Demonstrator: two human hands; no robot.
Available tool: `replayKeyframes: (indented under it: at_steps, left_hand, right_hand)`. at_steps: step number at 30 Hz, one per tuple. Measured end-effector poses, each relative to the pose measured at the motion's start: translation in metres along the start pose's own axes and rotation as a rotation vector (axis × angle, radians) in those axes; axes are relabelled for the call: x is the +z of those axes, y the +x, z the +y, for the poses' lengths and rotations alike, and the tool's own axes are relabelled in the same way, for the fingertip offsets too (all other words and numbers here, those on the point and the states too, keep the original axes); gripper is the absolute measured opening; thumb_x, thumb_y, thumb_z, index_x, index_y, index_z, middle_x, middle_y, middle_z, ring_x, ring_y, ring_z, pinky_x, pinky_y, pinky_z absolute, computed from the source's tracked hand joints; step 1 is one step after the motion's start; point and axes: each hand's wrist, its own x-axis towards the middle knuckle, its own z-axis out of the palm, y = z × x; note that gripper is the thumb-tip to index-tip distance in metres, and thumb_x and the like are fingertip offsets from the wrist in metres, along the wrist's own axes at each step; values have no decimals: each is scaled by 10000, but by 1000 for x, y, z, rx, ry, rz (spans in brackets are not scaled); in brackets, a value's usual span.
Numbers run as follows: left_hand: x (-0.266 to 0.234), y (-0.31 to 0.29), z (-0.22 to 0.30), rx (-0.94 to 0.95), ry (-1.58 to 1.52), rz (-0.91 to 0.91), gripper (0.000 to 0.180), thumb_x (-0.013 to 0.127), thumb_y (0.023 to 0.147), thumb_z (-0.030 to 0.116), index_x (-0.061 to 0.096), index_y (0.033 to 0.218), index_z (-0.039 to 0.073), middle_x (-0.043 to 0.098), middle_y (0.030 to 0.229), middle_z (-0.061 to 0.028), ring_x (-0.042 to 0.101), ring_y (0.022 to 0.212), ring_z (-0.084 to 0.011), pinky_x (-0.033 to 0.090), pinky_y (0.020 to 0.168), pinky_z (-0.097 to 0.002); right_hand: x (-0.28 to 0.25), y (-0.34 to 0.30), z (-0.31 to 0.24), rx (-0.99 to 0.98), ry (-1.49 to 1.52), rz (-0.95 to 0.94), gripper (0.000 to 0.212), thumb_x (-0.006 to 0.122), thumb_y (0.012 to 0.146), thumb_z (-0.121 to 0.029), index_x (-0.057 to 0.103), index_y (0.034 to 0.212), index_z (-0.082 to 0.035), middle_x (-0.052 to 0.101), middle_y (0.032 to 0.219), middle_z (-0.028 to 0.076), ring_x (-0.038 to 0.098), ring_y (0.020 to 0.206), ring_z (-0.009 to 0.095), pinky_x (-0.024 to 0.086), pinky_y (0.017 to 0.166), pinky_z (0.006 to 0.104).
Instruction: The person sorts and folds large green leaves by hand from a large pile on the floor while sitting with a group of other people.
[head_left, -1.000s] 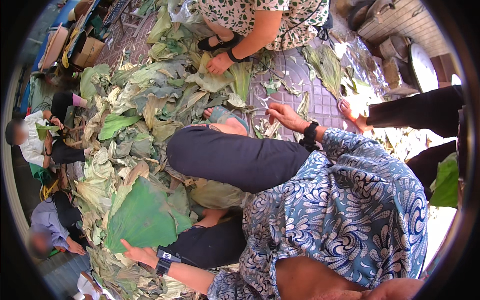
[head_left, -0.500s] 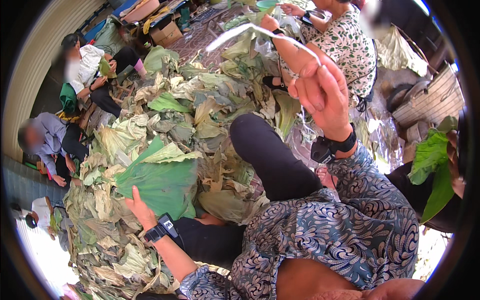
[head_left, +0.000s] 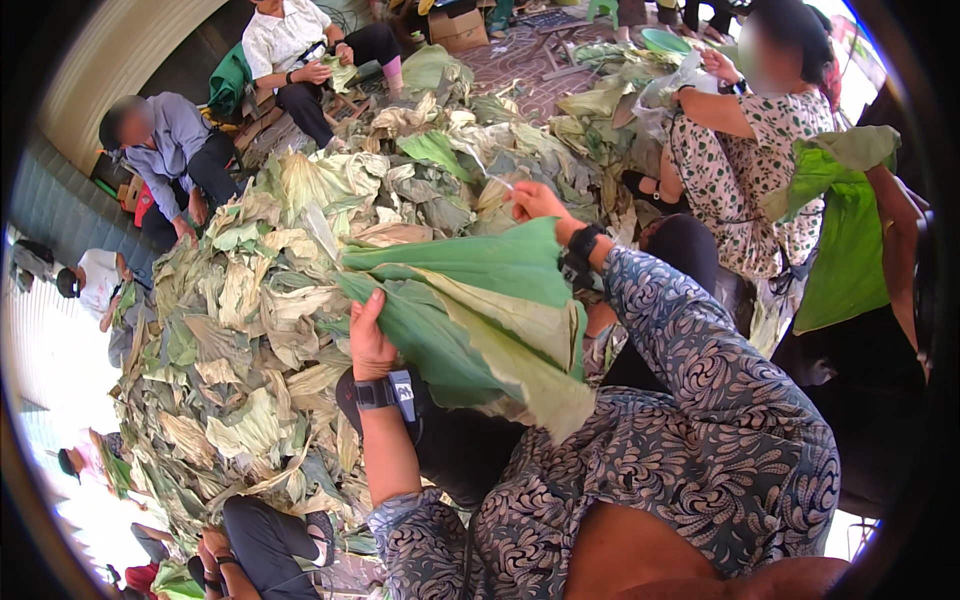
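A large green lotus leaf [head_left: 490, 265], folded, fans out across my lap with its pale underside showing along the near edge. My left hand [head_left: 370, 340] grips its narrow left end, thumb on top and the other fingers hidden beneath. Beyond the leaf's far edge, my right hand [head_left: 538, 203] is closed with a thin white string [head_left: 491, 177] sticking out from its fingertips. The rest of the string cannot be made out.
A heap of dry, crumpled leaves [head_left: 250, 340] spreads ahead and left. Several people sit around it, one in a leaf-print outfit [head_left: 740, 160] at the right. Close on my right, an arm [head_left: 900, 230] is beside a bright green leaf [head_left: 850, 240]. A cardboard box [head_left: 458, 28] stands far off.
My right hand has come down and leftward from its raised spot, with the string. The leaf in my left hand has moved right and turned over my lap. The view has shifted.
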Motion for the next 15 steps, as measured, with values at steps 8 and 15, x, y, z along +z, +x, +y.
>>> replayKeyframes:
  at_steps: [8,15]
  left_hand:
    - [5,8,-52,-395,371,-11,240,535,811,116,503,1011,-14,578,913,-60,553,792,-140,450,708,-270]
    - [5,17,-68,-358,534,-89,264,540,809,125,494,1034,-5,565,944,-70,547,793,-151,454,704,-289]
  right_hand:
    - [46,-116,143,288,73,-344,219,476,844,-220,558,952,-48,566,743,29,519,639,91,421,544,237]
    - [41,-155,145,388,103,-339,225,477,845,-224,552,966,-50,565,768,31,520,661,95,423,559,240]
